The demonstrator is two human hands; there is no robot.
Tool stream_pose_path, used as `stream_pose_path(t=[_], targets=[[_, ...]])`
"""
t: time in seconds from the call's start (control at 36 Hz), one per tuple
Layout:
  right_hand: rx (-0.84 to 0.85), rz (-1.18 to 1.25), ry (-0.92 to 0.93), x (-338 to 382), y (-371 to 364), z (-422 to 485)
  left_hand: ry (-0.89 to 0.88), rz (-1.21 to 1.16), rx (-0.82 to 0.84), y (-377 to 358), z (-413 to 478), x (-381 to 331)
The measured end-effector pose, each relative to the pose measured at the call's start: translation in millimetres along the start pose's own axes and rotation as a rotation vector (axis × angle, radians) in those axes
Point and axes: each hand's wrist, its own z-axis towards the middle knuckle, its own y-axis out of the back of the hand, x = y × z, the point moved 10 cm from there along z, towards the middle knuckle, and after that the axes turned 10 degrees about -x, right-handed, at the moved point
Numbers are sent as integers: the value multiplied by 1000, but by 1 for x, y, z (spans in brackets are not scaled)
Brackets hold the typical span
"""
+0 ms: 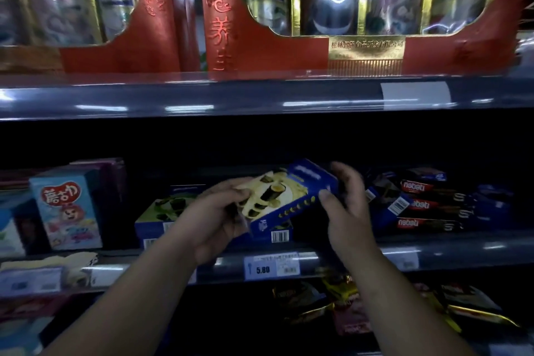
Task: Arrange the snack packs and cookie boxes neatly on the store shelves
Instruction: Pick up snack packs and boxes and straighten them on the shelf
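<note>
One blue cookie box (291,196), centre frame, tilted; left hand (213,211) grips left end, right hand (346,205) right end.

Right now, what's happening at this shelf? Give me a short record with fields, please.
Held item: blue cookie box, tilted, above the middle shelf
Left hand: grips the box's left end
Right hand: fingers curled round its right end, thumb in front
Beneath it: matching box lying on the shelf
To the left: light blue carton, upright
To the right: wafer packs, untidily piled
Shelf edge: price tag reading 5.80
Top shelf: red gift boxes
</note>
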Motion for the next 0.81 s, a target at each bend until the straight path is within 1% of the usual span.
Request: stream_pose_path(t=[0.06,0.08,0.14,0.19,0.25,0.31,0.33,0.36,0.44,0.56,0.64,0.75,0.81], targets=[[-27,-29,-19,-2,-4,3,-92,-45,-70,6,3,-6],[0,-38,-31,-3,-10,2,-138,-33,-123,10,4,-10],[126,-100,-58,-7,-28,-3,-220,49,-224,16,4,-13],[272,-216,-33,-8,-48,-10,-281,181,-273,20,5,-13],[353,-381,52,-7,-61,-14,-368,475,-266,19,5,-14],[379,-561,142,-7,-67,-15,-452,872,-231,16,4,-12],[385,-627,175,-9,-68,-15,-484,1015,-213,15,4,-9],[389,-675,188,-12,-67,-16,-498,1082,-203,15,4,-7],[370,-721,196,-18,-63,-20,-545,1096,-176,13,-1,-7],[283,-775,214,-25,-55,-24,-552,1251,-101,8,-4,3],[232,-790,236,-26,-54,-27,-595,1308,-127,8,-3,2],[291,-806,286,-28,-56,-30,-643,1306,-185,11,0,-1],[309,-787,283,-27,-51,-29,-727,1312,-192,7,-2,-4]])
